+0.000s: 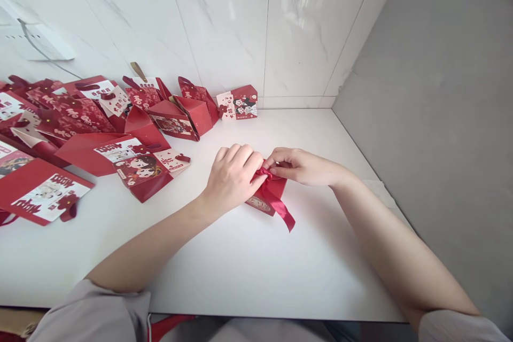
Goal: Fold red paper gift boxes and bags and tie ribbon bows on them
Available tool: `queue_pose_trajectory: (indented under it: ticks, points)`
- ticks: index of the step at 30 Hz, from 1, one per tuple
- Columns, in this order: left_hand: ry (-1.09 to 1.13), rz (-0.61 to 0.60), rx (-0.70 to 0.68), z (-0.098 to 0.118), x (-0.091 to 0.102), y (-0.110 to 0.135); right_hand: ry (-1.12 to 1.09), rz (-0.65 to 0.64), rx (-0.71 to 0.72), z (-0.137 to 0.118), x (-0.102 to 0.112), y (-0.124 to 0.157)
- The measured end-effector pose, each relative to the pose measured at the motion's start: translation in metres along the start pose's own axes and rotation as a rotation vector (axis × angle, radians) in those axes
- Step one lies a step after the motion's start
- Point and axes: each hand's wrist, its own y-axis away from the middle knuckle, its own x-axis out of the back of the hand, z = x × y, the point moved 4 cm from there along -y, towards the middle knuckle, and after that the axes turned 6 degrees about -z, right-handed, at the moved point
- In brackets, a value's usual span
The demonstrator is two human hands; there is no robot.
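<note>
A small red gift box (261,205) rests on the white table in front of me, partly covered by my hands. Red ribbon (284,210) is gathered at its top, and one loose tail hangs over the near side onto the table. My left hand (234,175) is closed over the box's left side, thumb and fingers pinching the ribbon at the gathered spot. From the right, my right hand (298,165) pinches the ribbon at the same place with thumb and forefinger. The ribbon's exact loop is hidden between the fingers.
Many red printed gift boxes and bags (72,115) crowd the table's left side. One printed box (237,103) stands by the tiled wall (224,21) at the back. A grey panel (449,96) rises on the right. A socket with a cable (40,43) is at the upper left.
</note>
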Motion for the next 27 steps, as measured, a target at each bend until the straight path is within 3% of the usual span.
queue_pose_trajectory:
  ticks: [4,9,18,21,27]
  points:
    - [-0.036,0.012,-0.059,0.003,0.001,0.001,0.021,0.008,0.007,-0.006,0.001,0.001]
    - [0.066,-0.115,0.015,-0.002,0.000,-0.001,0.067,0.030,0.012,-0.007,0.001,0.002]
    - [0.594,-0.354,0.186,-0.015,0.005,-0.006,0.137,0.022,0.030,-0.009,-0.002,0.002]
    - [0.747,-0.487,0.277,-0.015,0.005,-0.004,0.150,0.022,0.013,-0.011,-0.002,0.002]
    - [0.905,-0.668,0.405,-0.019,0.005,0.000,0.134,-0.005,-0.099,-0.013,0.003,0.008]
